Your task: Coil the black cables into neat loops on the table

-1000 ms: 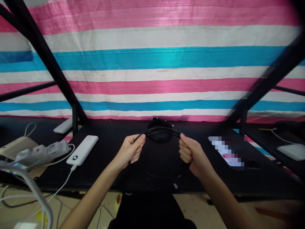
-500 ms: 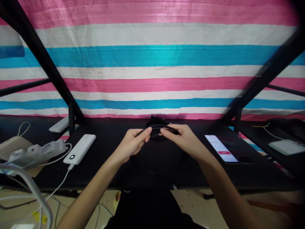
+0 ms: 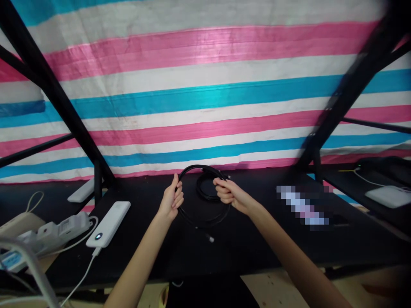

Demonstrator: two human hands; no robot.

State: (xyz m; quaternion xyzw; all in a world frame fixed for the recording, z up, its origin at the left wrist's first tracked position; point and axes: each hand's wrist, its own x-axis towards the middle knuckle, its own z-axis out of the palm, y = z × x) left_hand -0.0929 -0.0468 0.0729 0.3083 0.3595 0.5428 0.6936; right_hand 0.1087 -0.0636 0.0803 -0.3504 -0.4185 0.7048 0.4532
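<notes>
A black cable (image 3: pixel 205 221) is held up as a round loop above the black table (image 3: pixel 244 244). My left hand (image 3: pixel 173 199) is closed on the loop's left side. My right hand (image 3: pixel 229 194) is closed on its upper right side. One end with a small plug (image 3: pixel 210 238) hangs below the loop. A second coil of black cable (image 3: pixel 205 190) lies on the table just behind the loop.
A white power bank (image 3: pixel 109 218) with a lit dot and a white lead lies at the left, beside a white power strip (image 3: pixel 51 229). A phone (image 3: pixel 302 207) with a lit screen lies at the right. Black frame posts (image 3: pixel 48 85) stand before a striped tarp (image 3: pixel 205 94).
Both hands have risen and turned the cable from a flat stretch between them into an upright round loop. The right hand first came in close to the left hand. The view has tilted.
</notes>
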